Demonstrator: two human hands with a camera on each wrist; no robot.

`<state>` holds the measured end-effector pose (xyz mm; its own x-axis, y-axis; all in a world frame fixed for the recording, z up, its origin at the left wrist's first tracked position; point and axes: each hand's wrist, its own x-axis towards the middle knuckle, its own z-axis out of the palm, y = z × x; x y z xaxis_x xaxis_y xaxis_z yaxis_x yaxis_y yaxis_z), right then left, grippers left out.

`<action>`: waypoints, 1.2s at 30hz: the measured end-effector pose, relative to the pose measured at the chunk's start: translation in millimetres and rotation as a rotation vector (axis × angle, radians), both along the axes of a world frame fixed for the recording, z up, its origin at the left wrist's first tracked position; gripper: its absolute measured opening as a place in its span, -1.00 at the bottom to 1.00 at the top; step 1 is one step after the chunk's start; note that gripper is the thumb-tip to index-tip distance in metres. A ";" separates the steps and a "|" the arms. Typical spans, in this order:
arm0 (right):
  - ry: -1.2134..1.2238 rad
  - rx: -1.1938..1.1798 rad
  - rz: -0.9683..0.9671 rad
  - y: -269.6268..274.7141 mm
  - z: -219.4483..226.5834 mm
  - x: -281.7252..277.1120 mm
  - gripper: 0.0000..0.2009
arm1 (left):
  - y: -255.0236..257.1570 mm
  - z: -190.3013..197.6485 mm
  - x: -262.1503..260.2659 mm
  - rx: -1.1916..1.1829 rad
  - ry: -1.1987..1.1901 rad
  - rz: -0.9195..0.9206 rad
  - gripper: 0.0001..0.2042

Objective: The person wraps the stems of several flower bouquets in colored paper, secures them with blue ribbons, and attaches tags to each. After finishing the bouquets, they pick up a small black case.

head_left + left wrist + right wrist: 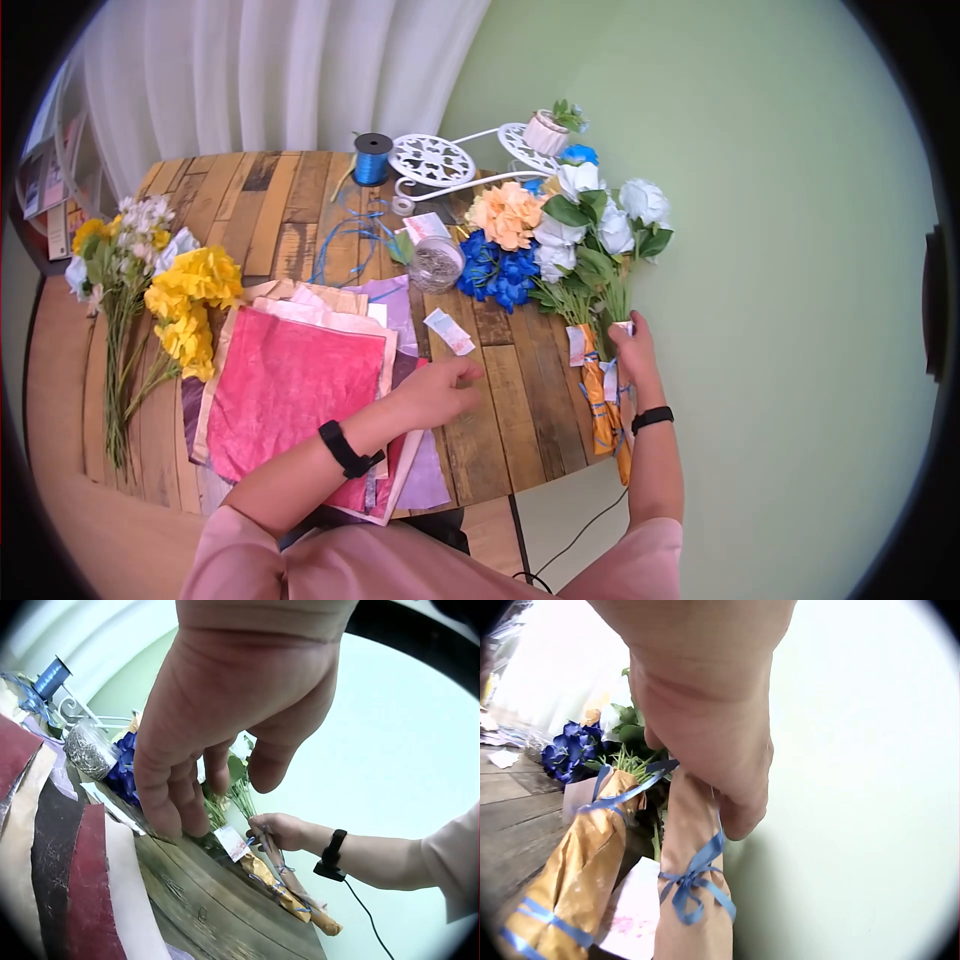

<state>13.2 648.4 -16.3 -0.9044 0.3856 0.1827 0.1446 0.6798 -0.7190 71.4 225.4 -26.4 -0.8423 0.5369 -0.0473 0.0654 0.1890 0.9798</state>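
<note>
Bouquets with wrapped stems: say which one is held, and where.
The right hand grips the bouquet in pale brown wrapping near the wrapping's upper end, above the blue bow. The left hand holds nothing.

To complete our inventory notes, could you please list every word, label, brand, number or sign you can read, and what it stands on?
No text here can be read.
Bundle cards: pink marks, blurred.
Loose cards near the jar: too small.
Card behind the jar: too small.
Books, far left: too small, blurred.
</note>
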 end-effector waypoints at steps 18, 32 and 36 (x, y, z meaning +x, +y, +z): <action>0.245 0.667 0.234 -148.9 94.9 34.2 -0.46 | -89.5 24.8 26.5 -0.106 0.204 0.122 -0.62; -0.489 0.009 1.446 -470.9 129.0 104.5 -0.66 | -406.0 36.3 123.7 -0.665 0.339 0.948 -0.66; -0.576 -0.027 1.583 -515.1 87.8 109.5 -0.67 | -438.7 14.8 127.3 -1.030 0.137 1.062 -0.58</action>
